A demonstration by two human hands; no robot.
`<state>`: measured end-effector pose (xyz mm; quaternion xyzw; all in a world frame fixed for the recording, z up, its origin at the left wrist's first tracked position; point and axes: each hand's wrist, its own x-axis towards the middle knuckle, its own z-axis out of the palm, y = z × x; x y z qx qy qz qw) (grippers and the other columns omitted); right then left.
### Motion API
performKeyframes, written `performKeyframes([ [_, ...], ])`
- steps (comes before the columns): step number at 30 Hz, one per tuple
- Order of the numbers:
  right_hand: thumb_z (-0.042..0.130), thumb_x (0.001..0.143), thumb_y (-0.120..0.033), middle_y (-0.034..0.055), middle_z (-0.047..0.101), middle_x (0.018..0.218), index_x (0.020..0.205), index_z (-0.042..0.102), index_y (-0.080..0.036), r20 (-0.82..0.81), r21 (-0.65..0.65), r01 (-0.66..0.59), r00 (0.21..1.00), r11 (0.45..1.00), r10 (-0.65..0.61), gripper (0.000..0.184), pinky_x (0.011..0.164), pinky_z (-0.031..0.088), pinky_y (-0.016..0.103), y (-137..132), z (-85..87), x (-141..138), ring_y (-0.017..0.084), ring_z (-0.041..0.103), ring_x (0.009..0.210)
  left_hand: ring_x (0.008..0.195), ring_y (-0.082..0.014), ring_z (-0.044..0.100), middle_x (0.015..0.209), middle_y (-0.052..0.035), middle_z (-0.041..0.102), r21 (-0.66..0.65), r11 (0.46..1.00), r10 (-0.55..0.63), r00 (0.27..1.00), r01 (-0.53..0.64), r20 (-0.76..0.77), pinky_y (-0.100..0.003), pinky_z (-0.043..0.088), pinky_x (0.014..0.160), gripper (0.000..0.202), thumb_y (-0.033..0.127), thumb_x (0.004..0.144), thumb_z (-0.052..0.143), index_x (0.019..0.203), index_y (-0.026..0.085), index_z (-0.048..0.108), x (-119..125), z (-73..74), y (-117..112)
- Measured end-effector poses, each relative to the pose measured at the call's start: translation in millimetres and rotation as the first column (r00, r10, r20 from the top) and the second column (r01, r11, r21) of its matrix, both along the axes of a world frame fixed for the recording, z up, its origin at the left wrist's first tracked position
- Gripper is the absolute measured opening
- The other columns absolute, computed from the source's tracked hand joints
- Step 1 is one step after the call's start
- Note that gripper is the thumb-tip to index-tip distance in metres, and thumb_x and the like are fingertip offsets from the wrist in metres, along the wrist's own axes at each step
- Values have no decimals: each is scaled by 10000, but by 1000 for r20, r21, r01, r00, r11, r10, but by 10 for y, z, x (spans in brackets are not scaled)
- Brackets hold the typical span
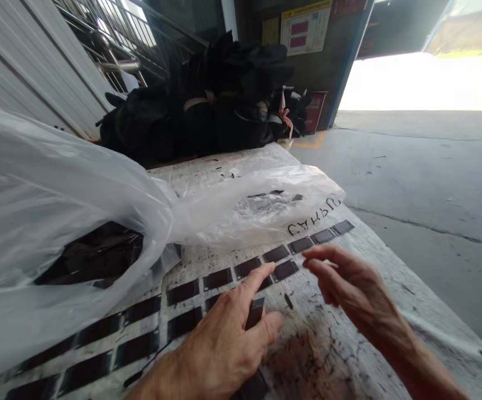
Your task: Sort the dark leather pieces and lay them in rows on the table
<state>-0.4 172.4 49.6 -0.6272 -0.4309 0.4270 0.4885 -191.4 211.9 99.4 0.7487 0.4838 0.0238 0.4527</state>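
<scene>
Two rows of small dark rectangular pieces (183, 291) with clear-looking edges lie on a stained pale cloth-like surface (328, 355). My left hand (228, 333) is over the near row, its index finger stretched to a piece there. Between its thumb and palm it grips a dark rectangular piece (254, 313); whether more are stacked under it is hidden. To the right, my right hand (349, 283) hovers beside the row's end piece (285, 270), slightly blurred. Its thumb and forefinger are a little apart, and I see nothing between them.
A large translucent plastic bag (140, 183) holding dark pieces (99, 250) covers the left side; its flattened end bears handwritten letters (313, 216). Black bundles (207, 100) are piled behind. Concrete floor (416, 166) lies beyond the table's right edge.
</scene>
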Motion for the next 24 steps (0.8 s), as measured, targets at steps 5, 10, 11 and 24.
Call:
performKeyframes([
  [5, 634, 752, -189, -50, 492, 569, 734, 672, -196, -89, -99, -354, 934, 930, 346, 43, 480, 339, 185, -246, 186, -245, 90, 439, 551, 1306, -265, 399, 1438, -123, 420, -113, 988, -111, 993, 106, -38, -421, 315, 1066, 764, 240, 769, 528, 1465, 203, 214, 204, -23, -116],
  [10, 650, 774, -337, -47, 557, 517, 689, 588, -162, -378, -104, -293, 895, 950, 235, 204, 468, 383, 184, -225, 25, -45, 74, 495, 462, 961, -234, 621, 1014, -55, 692, -156, 978, -138, 990, 141, 26, -336, 457, 871, 811, 288, 698, 630, 1433, 187, 302, 286, -30, -76],
  [11, 660, 764, -386, -43, 577, 502, 712, 580, -162, -400, -120, -247, 899, 962, 181, 243, 457, 394, 188, -203, -19, 42, 79, 512, 439, 854, -214, 630, 868, -13, 691, -159, 979, -132, 991, 130, 0, -323, 467, 812, 777, 303, 706, 629, 1417, 199, 335, 281, -31, -57],
  [24, 583, 811, -363, -31, 629, 508, 797, 573, -174, -142, -225, -73, 989, 972, 41, 189, 476, 444, 214, 105, -164, 545, 117, 590, 479, 830, -213, 673, 861, -40, 710, 346, 862, -258, 908, 370, -330, -330, 483, 785, 343, 233, 917, 360, 1158, 261, 602, 426, -114, 185],
])
